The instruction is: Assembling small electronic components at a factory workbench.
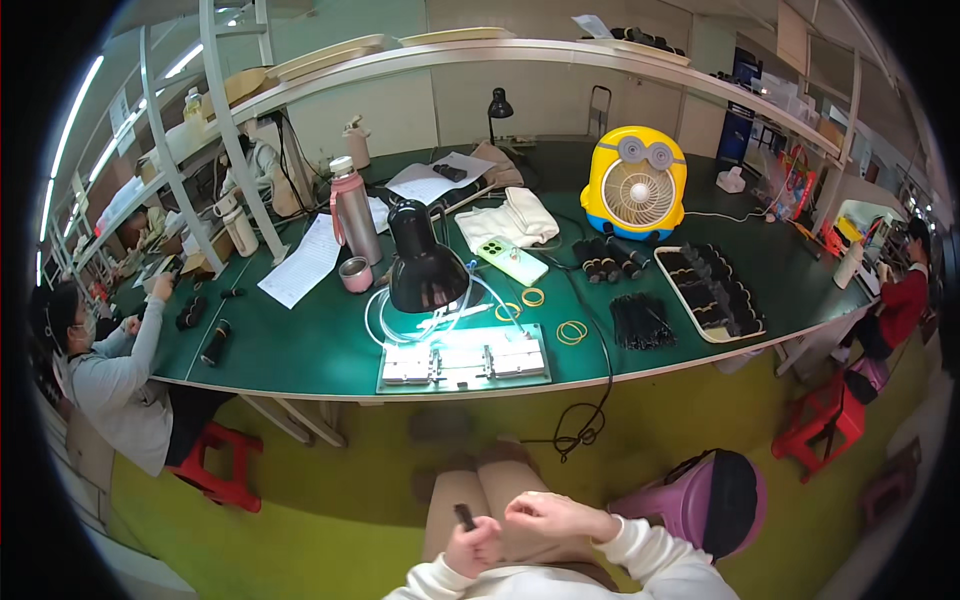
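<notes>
Above my lap, my left hand (pixel 473 546) is closed round a short black stick-like piece (pixel 464 516), whose upper end stands out of the fist. Close to its right, my right hand (pixel 550 514) is held with its fingers bent and drawn together. What is in those fingers, if anything, is too small to make out. Beyond my knees, a metal fixture (pixel 462 365) with two pale blocks lies at the table's front edge. It is brightly lit by a black desk lamp (pixel 420 262). Clear tubing (pixel 375 320) loops around behind the fixture.
On the green table (pixel 330 345) stand a yellow fan (pixel 637 190), a tray (pixel 712 335) of bundled black pieces, a loose black pile (pixel 642 322), a phone (pixel 512 262) and a steel flask (pixel 356 215). A purple bin (pixel 655 500) stands at my right. Co-workers sit at both sides.
</notes>
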The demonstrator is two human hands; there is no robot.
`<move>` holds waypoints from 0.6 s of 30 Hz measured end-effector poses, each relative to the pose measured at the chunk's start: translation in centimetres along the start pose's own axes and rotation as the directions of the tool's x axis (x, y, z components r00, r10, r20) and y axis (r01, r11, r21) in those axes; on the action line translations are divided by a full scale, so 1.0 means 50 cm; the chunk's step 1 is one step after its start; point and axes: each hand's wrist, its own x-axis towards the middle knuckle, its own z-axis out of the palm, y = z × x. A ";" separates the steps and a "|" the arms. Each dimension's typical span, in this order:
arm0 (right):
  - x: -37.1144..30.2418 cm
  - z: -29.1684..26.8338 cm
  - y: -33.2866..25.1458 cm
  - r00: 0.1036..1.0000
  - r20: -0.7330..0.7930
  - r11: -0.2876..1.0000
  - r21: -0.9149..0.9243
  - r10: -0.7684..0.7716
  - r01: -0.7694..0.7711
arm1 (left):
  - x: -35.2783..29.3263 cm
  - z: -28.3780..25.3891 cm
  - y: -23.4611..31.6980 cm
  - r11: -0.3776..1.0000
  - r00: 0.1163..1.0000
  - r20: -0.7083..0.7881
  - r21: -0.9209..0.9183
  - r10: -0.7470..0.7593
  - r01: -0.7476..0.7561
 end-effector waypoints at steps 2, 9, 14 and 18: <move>-0.034 -0.001 -0.016 0.945 0.317 0.951 0.308 -0.084 -0.018 | -0.019 -0.048 0.022 0.988 0.992 -0.045 -0.089 0.120 -0.124; -0.062 0.020 -0.202 0.396 0.520 0.642 0.478 -0.756 0.599 | -0.061 -0.049 0.061 0.992 0.999 -0.041 0.128 -0.011 0.016; -0.042 0.015 -0.088 0.601 0.226 0.501 0.796 -0.767 0.340 | -0.078 -0.020 0.038 0.984 0.999 -0.016 0.177 0.032 -0.028; 0.018 0.066 -0.054 0.986 -0.075 0.884 0.436 -0.150 0.168 | -0.020 -0.005 -0.028 0.998 0.986 0.166 0.067 -0.031 0.020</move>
